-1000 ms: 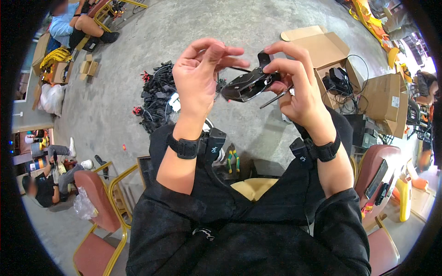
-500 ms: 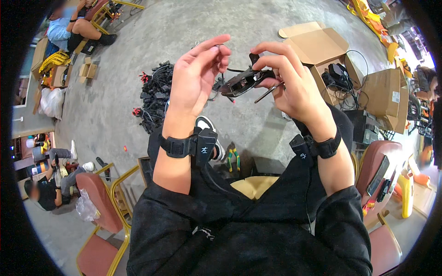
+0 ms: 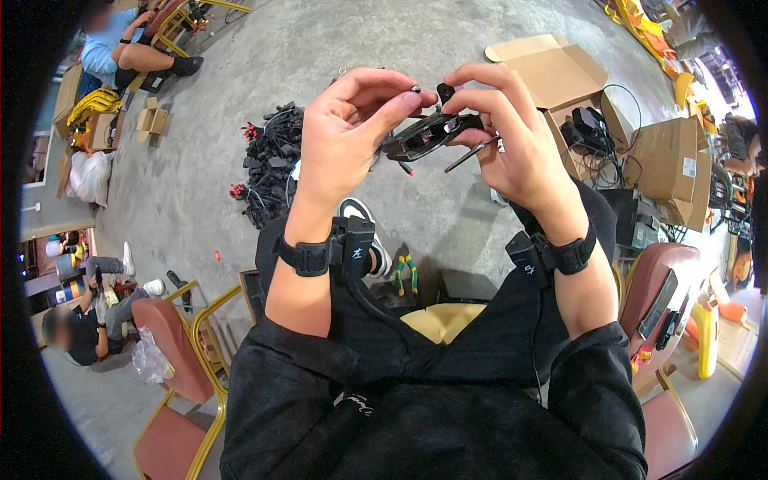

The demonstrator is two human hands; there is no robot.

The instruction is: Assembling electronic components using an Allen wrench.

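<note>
- Grey concrete floor fills most of my feed, edges bending at the rim.
- Reddish-brown padded chair, gold frame, at the left; similar padded chair at the right.
- Co-worker in black at the far left; another in a light blue shirt, seated, top left.
- Open cardboard box, right of the working hands, flap spread, black devices and cables inside. A taller cardboard box stands just beside it.
- Heap of black cables with red ends, on the floor beyond the left forearm.
- Right hand: grip clamped on the black plastic housing, fingers over the top, thumb underneath.
- Left hand: thumb and forefinger together on a small dark piece. I cannot tell whether this hand also touches the housing.
- Black plastic housing: held in the air between both hands, tilted, open hollow showing, its left end by the left palm. A dark tab stands up at the right fingertips.
- Pliers, green and yellow handles, near the person's shoe.
- Dark rod slants out below the right fingers; its attachment is hidden from me.
- Small dark piece at the left fingertips, too small for me to identify.
</note>
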